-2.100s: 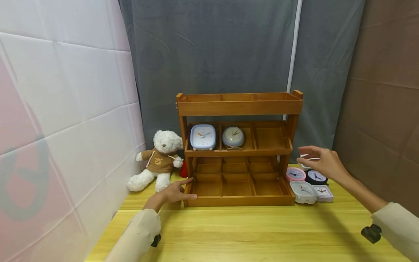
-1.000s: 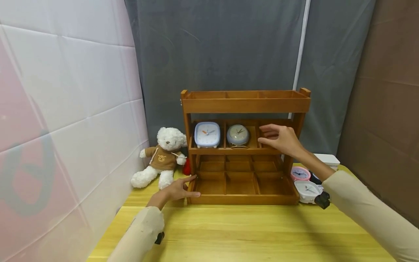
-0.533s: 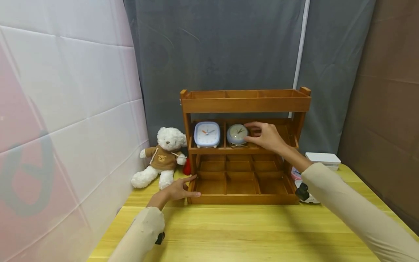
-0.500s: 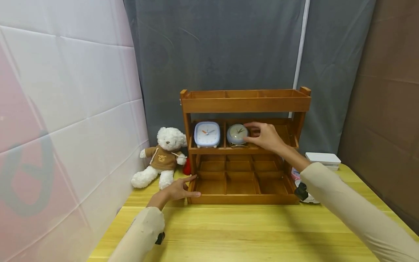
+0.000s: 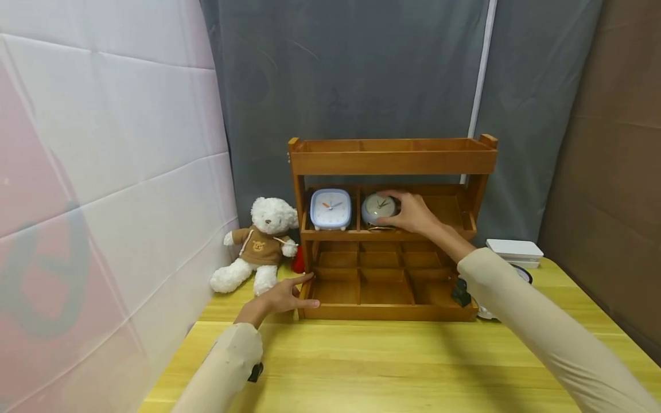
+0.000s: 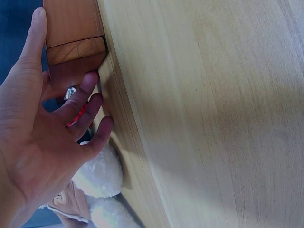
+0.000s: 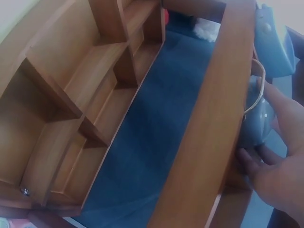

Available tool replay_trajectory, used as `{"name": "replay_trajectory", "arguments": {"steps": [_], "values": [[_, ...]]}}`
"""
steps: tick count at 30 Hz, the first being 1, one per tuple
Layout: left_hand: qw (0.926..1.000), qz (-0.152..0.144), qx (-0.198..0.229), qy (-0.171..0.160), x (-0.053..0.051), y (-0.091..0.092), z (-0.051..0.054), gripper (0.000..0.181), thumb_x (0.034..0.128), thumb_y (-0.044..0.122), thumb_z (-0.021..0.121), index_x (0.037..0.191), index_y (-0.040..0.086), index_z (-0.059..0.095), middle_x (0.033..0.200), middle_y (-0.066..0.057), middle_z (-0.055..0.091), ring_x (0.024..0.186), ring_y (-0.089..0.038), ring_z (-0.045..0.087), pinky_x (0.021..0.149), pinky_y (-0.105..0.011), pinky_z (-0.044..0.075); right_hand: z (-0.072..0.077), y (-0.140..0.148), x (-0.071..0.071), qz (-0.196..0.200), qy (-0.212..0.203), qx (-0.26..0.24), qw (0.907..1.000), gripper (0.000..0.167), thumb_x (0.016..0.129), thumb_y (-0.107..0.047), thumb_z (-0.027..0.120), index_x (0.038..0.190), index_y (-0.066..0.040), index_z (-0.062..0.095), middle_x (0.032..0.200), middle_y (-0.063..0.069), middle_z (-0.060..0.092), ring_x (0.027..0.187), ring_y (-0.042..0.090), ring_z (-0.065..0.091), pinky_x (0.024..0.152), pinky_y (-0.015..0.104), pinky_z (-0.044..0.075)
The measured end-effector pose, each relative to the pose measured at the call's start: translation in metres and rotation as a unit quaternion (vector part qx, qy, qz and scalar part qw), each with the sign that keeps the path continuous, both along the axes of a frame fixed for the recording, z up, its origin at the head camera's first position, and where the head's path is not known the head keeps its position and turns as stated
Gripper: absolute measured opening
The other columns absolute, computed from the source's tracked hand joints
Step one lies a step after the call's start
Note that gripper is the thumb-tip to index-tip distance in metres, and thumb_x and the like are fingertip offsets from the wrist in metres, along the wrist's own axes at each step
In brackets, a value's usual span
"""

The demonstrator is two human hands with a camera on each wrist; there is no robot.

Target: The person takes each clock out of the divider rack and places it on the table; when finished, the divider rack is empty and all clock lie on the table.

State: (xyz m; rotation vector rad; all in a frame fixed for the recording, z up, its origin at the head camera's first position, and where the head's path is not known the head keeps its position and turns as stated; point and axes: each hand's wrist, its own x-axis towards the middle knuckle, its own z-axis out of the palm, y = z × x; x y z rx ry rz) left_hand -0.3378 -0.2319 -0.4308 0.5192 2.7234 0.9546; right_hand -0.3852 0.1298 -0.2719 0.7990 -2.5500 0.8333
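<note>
My right hand grips a small round grey-blue alarm clock in the middle compartment of the wooden rack's tilted middle tier. Its fingers are over the top right of the clock and the thumb is on the lower front. In the right wrist view the clock shows a wire loop foot. A square light-blue alarm clock stands in the compartment to the left. My left hand rests against the rack's lower left corner, thumb along the front board. In the left wrist view its fingers are spread and relaxed.
A white teddy bear in a brown hoodie sits left of the rack, with a red object behind it. White boxes and a dark-rimmed clock stand at the right, partly hidden by my sleeve. Wooden table lies in front.
My right hand has moved left from above the clocks beside the rack, past the right compartment, and taken hold of the round clock. My left hand stays at the rack's corner.
</note>
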Motion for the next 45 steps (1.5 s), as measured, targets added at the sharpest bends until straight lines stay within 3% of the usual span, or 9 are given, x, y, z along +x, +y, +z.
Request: {"name": "replay_trajectory", "arguments": {"steps": [4,7,15,19,25,33,45], "values": [[1.0000,0.001,-0.001,0.001,-0.002,0.004,0.003,0.094,0.0883,0.048,0.082,0.164,0.016,0.036,0.099,-0.010,0.067,0.084,-0.018,0.055,0.079,-0.036,0.047,0.001,0.002,-0.005,0.010,0.011,0.009,0.9998,0.077,0.082,-0.023,0.091,0.147,-0.002,0.057,0.133,0.025,0.063,0.114,0.041,0.064,0.097,0.053,0.051],[1.0000,0.002,0.002,0.001,-0.004,0.007,0.004,0.094,0.0884,0.047,0.083,0.164,0.016,0.035,0.090,-0.008,0.064,0.077,-0.017,0.052,0.073,-0.034,0.044,0.000,0.004,-0.008,0.014,0.021,0.007,0.9997,0.076,0.081,-0.021,0.091,0.147,-0.001,0.057,0.134,0.026,0.063,0.117,0.042,0.063,0.099,0.054,0.050],[0.9999,-0.004,0.008,-0.008,-0.005,0.013,0.004,0.095,0.0882,0.048,0.082,0.164,0.017,0.034,0.070,0.000,0.045,0.060,-0.012,0.037,0.058,-0.028,0.035,0.000,0.009,-0.006,-0.014,0.025,-0.016,0.9995,0.077,0.077,-0.031,0.094,0.144,-0.009,0.063,0.122,0.022,0.070,0.104,0.036,0.070,0.089,0.050,0.056],[1.0000,-0.006,0.007,0.000,-0.004,0.013,0.007,0.095,0.0883,0.047,0.083,0.164,0.016,0.035,0.076,-0.003,0.054,0.064,-0.013,0.043,0.061,-0.030,0.038,0.006,0.011,-0.004,-0.023,0.054,-0.036,0.9977,0.078,0.074,-0.034,0.096,0.142,-0.012,0.065,0.119,0.020,0.072,0.099,0.034,0.071,0.086,0.049,0.057],[0.9999,-0.005,0.003,0.010,-0.004,0.010,0.009,0.095,0.0878,0.048,0.083,0.163,0.015,0.036,0.092,-0.010,0.065,0.076,-0.018,0.052,0.070,-0.033,0.043,0.019,0.013,0.006,-0.021,0.092,-0.052,0.9942,0.076,0.072,-0.036,0.098,0.137,-0.010,0.069,0.118,0.017,0.073,0.099,0.032,0.071,0.087,0.049,0.056],[0.9999,-0.012,0.010,0.002,-0.006,0.006,0.000,0.097,0.0874,0.049,0.083,0.163,0.013,0.035,0.065,0.003,0.041,0.058,-0.011,0.036,0.056,-0.026,0.034,0.019,0.023,0.026,0.028,0.119,-0.035,0.9919,0.077,0.070,-0.032,0.099,0.137,-0.009,0.068,0.121,0.017,0.072,0.099,0.031,0.071,0.083,0.047,0.057],[0.9995,-0.011,0.029,0.000,-0.007,-0.001,-0.004,0.096,0.0880,0.046,0.083,0.163,0.011,0.035,0.062,0.004,0.038,0.056,-0.011,0.034,0.055,-0.027,0.033,0.022,0.052,0.052,0.026,0.142,-0.018,0.9893,0.078,0.068,-0.032,0.100,0.137,-0.013,0.069,0.126,0.012,0.071,0.102,0.027,0.070,0.082,0.043,0.058]]}}
